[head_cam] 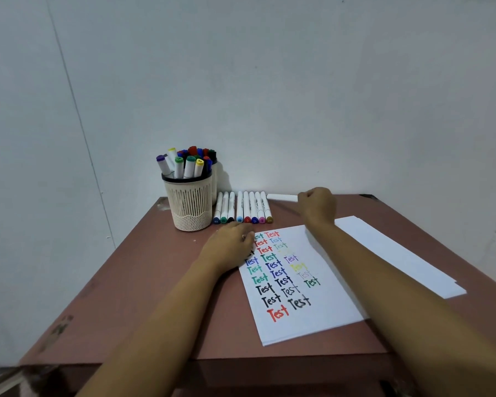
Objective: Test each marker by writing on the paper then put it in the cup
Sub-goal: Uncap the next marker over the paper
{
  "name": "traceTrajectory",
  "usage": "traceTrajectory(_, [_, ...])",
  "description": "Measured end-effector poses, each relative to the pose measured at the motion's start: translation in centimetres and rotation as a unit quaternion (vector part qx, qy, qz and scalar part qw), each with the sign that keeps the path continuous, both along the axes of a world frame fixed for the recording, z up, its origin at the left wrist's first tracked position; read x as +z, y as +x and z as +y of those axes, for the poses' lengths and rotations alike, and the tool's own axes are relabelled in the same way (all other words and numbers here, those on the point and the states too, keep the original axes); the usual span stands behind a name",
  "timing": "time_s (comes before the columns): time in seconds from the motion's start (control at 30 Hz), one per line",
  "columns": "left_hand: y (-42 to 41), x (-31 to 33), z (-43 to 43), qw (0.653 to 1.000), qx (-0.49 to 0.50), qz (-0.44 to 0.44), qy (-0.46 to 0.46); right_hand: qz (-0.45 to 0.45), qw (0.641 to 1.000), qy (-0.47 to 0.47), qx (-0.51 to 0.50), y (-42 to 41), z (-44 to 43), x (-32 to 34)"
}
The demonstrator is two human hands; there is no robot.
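A white sheet of paper (pixel 324 308) covered with coloured "Test" words lies on the brown table (pixel 161 285). My left hand (pixel 231 243) rests on the paper's top left corner, fingers relaxed. My right hand (pixel 318 206) is raised behind the paper and grips a white marker (pixel 281 197) that points left. A row of several white markers (pixel 245 207) lies at the table's back edge. A cream mesh cup (pixel 190 204) at the back left holds several capped markers.
A second cup (pixel 214 184) with dark markers stands behind the cream one. More blank white sheets (pixel 398 256) lie to the right of the written paper. A pale wall closes the back and left of the table.
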State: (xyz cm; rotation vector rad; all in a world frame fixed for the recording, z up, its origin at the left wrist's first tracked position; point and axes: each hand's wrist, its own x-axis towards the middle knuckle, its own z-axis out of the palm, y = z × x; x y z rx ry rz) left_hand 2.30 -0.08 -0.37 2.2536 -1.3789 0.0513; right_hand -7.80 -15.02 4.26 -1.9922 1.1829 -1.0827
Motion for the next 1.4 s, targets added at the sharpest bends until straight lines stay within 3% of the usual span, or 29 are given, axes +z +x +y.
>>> traceTrajectory(0.13, [-0.3, 0.1, 0.3, 0.995, 0.013, -0.006, -0.099, -0.092, 0.995, 0.02, 0.028, -2.8, 1.3, 0.8])
traceTrajectory(0.27, [-0.8, 0.2, 0.9, 0.981, -0.023, -0.091, -0.172, -0.139, 0.985, 0.048, 0.09, -5.2, 3.6, 0.7])
traceTrajectory(0.47, [-1.9, 0.4, 1.3, 0.973, -0.077, -0.159, -0.15, -0.231, 0.96, 0.114, 0.11, -7.0, 5.6, -0.9])
traceTrajectory(0.53, [-2.3, 0.5, 1.5, 0.978, -0.079, -0.153, -0.119, -0.301, 0.931, 0.173, 0.11, -7.1, 5.9, -1.3])
traceTrajectory(0.6, [-2.7, 0.7, 1.6, 0.981, -0.067, -0.15, -0.104, -0.39, 0.862, 0.271, 0.176, -7.0, 6.1, -1.3])
traceTrajectory(0.63, [-3.0, 0.7, 1.6, 0.979, -0.062, -0.158, -0.111, -0.394, 0.84, 0.3, 0.22, -7.0, 6.2, -1.3])
traceTrajectory(0.67, [-3.1, 0.8, 1.7, 0.977, -0.061, -0.166, -0.122, -0.359, 0.841, 0.308, 0.262, -6.9, 6.3, -1.5])
traceTrajectory(0.73, [-3.4, 0.8, 1.7, 0.974, -0.079, -0.169, -0.128, -0.259, 0.863, 0.286, 0.326, -6.7, 6.7, -2.1])
traceTrajectory(0.8, [-3.6, 0.8, 1.6, 0.978, -0.099, -0.146, -0.116, -0.214, 0.879, 0.261, 0.337, -6.4, 6.8, -2.6])
traceTrajectory(0.97, [-4.3, 0.7, 1.2, 0.988, -0.106, -0.037, -0.104, -0.255, 0.883, 0.274, 0.282, -6.3, 6.4, -2.6])
traceTrajectory(1.27, [-4.0, 0.6, 1.6, 0.985, -0.088, -0.091, -0.115, -0.27, 0.875, 0.269, 0.299, -6.6, 6.6, -2.5])
traceTrajectory(1.4, [-3.9, 0.6, 1.5, 0.99, -0.067, -0.065, -0.107, -0.285, 0.871, 0.285, 0.28, -6.6, 6.7, -2.3])
